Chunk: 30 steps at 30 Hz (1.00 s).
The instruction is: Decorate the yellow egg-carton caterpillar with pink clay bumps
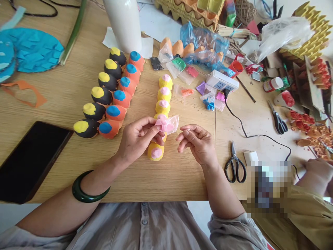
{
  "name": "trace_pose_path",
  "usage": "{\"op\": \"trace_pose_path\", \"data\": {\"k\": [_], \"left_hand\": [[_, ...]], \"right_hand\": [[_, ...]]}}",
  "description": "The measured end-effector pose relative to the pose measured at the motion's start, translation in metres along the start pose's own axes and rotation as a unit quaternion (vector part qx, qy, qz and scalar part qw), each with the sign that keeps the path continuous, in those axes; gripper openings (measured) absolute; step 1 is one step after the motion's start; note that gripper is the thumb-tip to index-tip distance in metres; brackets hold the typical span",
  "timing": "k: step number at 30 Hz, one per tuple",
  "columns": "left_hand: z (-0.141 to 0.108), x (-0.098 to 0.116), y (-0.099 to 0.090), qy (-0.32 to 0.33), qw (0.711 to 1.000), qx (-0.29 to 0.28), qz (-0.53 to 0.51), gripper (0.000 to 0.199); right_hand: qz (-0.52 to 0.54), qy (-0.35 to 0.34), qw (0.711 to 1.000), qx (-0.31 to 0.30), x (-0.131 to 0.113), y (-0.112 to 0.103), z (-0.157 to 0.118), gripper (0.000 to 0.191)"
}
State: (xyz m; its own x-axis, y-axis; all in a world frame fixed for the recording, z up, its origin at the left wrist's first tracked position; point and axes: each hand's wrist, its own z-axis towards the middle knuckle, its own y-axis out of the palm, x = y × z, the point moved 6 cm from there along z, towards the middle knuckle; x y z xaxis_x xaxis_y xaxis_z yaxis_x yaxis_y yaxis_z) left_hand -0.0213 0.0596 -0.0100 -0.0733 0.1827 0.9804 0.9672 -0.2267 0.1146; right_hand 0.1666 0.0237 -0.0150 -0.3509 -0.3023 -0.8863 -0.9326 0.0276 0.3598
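Clock from the worker's side of the wooden bench. Left hand, 12 o'clock: grip pinching a clear plastic bag with soft pink clay over the row of yellow egg-carton domes. Right hand, 1 o'clock: fingertips together, maybe a pale scrap, can't tell. Yellow domes I see clearly: pink-capped. 11 o'clock: black domes all yellow-capped, orange domes all blue-capped. Farther, 1 o'clock: pale-orange domes, no caps visible. Unclear: pixelated patch, 4 o'clock; yellow dome behind left hand; far domes partly under crumpled blue plastic.
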Motion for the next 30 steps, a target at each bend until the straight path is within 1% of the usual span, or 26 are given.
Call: {"op": "trace_pose_path", "data": {"k": [5,10,13,15,21,24,27,30], "left_hand": [[-0.0003,0.0021,0.0003,0.009,1.0,-0.001,-0.003,0.027],[-0.0003,0.0021,0.0003,0.01,1.0,-0.003,-0.004,0.024],[-0.0002,0.0028,0.0003,0.018,1.0,-0.002,-0.004,0.023],[0.0,0.0032,0.0002,0.02,1.0,0.0,-0.002,0.023],[0.0007,0.0023,0.0002,0.015,1.0,-0.002,0.003,0.026],[0.0004,0.0015,-0.0002,0.015,1.0,-0.003,0.006,0.027],[0.0001,0.0014,-0.0004,0.014,1.0,-0.004,0.011,0.028],[0.0003,0.0016,0.0001,0.012,1.0,-0.007,0.014,0.029]], "right_hand": [[-0.019,0.003,0.999,0.03,0.0016,-0.0037,-0.0004,0.038],[-0.024,0.024,0.999,0.013,0.0001,-0.0021,0.0012,0.048],[-0.026,0.029,0.999,0.011,0.0001,-0.0027,0.0018,0.049],[-0.03,0.03,0.999,0.009,0.0008,-0.0033,0.0023,0.048],[-0.005,0.0,1.0,0.004,-0.0001,-0.0045,0.0042,0.037],[0.009,0.004,1.0,-0.005,0.0013,-0.0049,0.0043,0.035],[0.003,0.01,1.0,0.0,0.0021,-0.0062,0.004,0.037],[-0.009,0.01,1.0,0.004,0.0015,-0.0064,0.0036,0.028]]}}
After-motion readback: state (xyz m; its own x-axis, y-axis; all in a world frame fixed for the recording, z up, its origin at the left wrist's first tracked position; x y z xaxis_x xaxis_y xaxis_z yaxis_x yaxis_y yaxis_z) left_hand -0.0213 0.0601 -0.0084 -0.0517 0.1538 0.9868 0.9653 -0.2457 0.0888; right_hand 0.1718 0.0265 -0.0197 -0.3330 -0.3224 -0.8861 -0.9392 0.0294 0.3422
